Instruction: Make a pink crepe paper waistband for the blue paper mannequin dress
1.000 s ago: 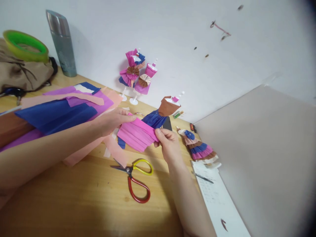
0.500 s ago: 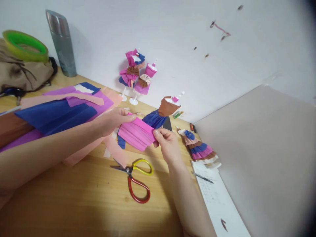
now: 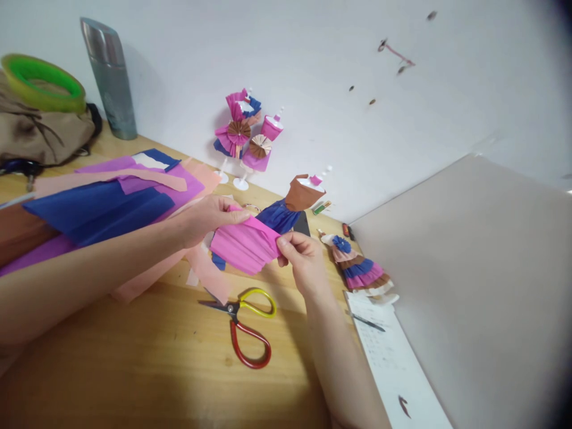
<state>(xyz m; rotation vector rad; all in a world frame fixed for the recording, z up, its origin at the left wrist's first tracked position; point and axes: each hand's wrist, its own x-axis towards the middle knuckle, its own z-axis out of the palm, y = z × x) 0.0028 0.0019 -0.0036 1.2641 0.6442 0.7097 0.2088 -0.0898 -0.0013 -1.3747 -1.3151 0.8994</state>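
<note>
A pink strip of crepe paper [image 3: 243, 244] is stretched between my hands above the table, with a folded band along its upper edge and loose pleats hanging below. My left hand [image 3: 218, 213] pinches its upper left corner. At the right end, my right hand [image 3: 300, 253] grips the band between thumb and fingers. Just behind the paper stands a small dress form [image 3: 304, 193] with a brown top and a blue skirt. Scissors [image 3: 231, 308] with one yellow and one red handle lie spread on the table below my hands.
Sheets of blue crepe paper [image 3: 102, 208] and other colours pile up at left. Two small dressed forms [image 3: 241, 128] stand by the wall, near a grey bottle [image 3: 109, 83]. A tape roll [image 3: 44, 83] rests on a bag. At right are a tiered dress [image 3: 360, 265] and a pen [image 3: 367, 322] on paper.
The folded band of the pink paper has shifted slightly in my fingers, its left end loosening beside my left thumb. Both hands keep their grip in nearly the same place.
</note>
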